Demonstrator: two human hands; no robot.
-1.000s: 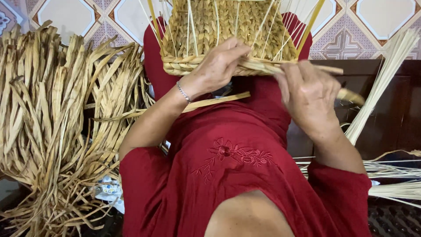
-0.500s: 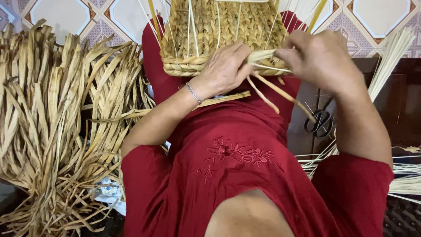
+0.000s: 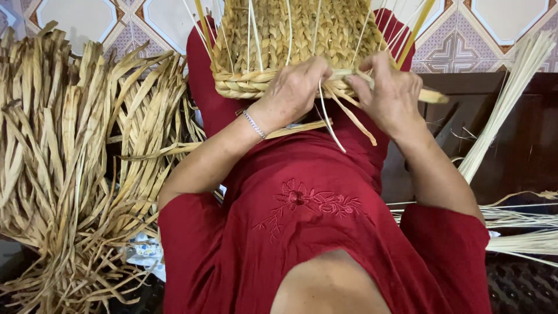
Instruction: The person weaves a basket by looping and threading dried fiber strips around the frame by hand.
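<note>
Nearest to me: a red embroidered cloth garment (image 3: 314,232) fills the lower view, covering the lap and both raised knees.
Left side: a heap of dried tan flat leaf strips (image 3: 70,163) lies beside the lap, loose and fanned out.
Right side: a bundle of pale thin straight reeds (image 3: 511,99) leans across a dark wooden surface (image 3: 523,145); more reeds lie low at the right edge.
Left hand: my left hand (image 3: 296,87), a thin silver bracelet (image 3: 254,124) at the wrist, rests on the lower rim of the work, fingers together and pressed onto the braided edge.
Right hand: my right hand (image 3: 392,93) sits just beside it, fingers pinched on a tan strand at the rim; loose strand ends (image 3: 349,119) hang down between the two hands.
The work: a half-woven tan plaited straw basket (image 3: 290,40) is propped on the knees, rim toward me, with thin upright stakes (image 3: 250,29) sticking out of it.
Farther: a patterned white and mauve tiled floor (image 3: 494,23) shows beyond the basket.
Risk, as I judge it: if the pinch slackens, the strand could slip out and the rim braid loosen; pulling too hard could snap a dry strand or bend a stake; the basket could slide off the knees if the left hand lifts.
</note>
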